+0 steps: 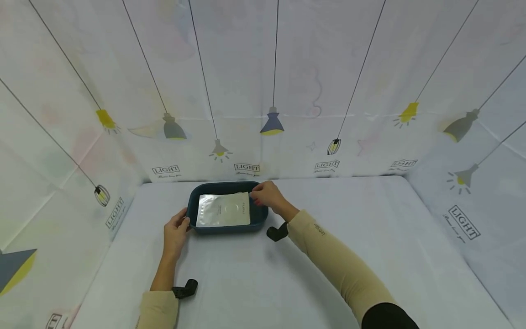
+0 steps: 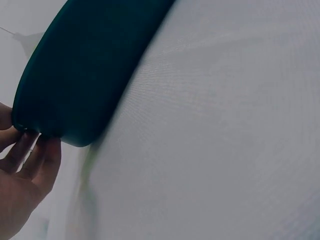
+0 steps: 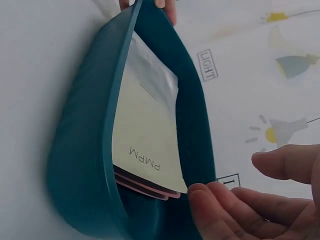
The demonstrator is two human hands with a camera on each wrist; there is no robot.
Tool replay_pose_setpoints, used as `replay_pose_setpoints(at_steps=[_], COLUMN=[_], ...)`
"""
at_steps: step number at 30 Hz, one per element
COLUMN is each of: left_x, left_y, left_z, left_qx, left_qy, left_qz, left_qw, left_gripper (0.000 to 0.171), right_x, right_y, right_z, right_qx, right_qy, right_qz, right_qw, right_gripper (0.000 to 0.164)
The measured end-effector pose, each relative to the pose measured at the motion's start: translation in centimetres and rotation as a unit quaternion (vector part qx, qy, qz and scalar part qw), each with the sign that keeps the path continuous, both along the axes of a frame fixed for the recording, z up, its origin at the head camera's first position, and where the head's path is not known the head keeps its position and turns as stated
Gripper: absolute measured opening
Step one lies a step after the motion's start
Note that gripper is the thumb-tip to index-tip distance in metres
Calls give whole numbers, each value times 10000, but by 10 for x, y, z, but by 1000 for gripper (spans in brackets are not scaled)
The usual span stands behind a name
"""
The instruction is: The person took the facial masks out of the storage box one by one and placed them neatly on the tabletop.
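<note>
A dark teal plastic basin stands at the far side of the table. Inside lies a stack of flat sachets; the top sachet is cream and silver, printed "PMPM" in the right wrist view, with pink edges showing beneath. My left hand holds the basin's left end, thumb at the rim and fingers against the outer wall. At the right end is my right hand, thumb spread from the fingers. Its fingertips lie close to the top sachet's corner; whether they touch it I cannot tell.
A white cloth covers the table. Behind it hangs a pale curtain printed with lamps and "LIGHT". Black wrist mounts stick out from both forearms, the right one close to the basin.
</note>
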State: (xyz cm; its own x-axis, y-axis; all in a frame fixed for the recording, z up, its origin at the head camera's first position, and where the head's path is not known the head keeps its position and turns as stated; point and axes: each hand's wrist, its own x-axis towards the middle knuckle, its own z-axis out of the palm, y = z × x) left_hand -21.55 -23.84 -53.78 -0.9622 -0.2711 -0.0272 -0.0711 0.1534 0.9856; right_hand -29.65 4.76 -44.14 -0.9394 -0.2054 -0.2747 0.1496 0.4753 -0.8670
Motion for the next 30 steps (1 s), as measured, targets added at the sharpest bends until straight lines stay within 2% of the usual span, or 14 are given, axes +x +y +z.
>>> replay_pose_setpoints(at_steps=[6, 11, 14, 19, 25, 30], left_x=[-1, 0, 1, 3, 1, 0], left_y=[-1, 1, 1, 1, 0, 0], left_z=[-4, -3, 0, 2, 1, -1], left_qx=[25, -5, -77, -105, -6, 14], left_qy=[-4, 94, 97, 44, 92, 64], left_qz=[13, -17, -37, -31, -19, -24], left_qw=[10000, 10000, 9999, 9999, 10000, 10000], left_gripper=[43, 43, 43, 44, 43, 44], right_x=[-6, -7, -7, -3, 1, 1], right_y=[-15, -24, -27, -32, -37, -41], right_z=[-12, -22, -27, -32, -33, -37], right_qx=[530, 1096, 1343, 1291, 1262, 1272], right_qy=[-158, -218, -197, -135, -103, 20], right_qz=[348, 281, 251, 170, -38, -236], right_qw=[9979, 9933, 9904, 9914, 9919, 9916], right_gripper=[28, 16, 22, 30, 11, 10])
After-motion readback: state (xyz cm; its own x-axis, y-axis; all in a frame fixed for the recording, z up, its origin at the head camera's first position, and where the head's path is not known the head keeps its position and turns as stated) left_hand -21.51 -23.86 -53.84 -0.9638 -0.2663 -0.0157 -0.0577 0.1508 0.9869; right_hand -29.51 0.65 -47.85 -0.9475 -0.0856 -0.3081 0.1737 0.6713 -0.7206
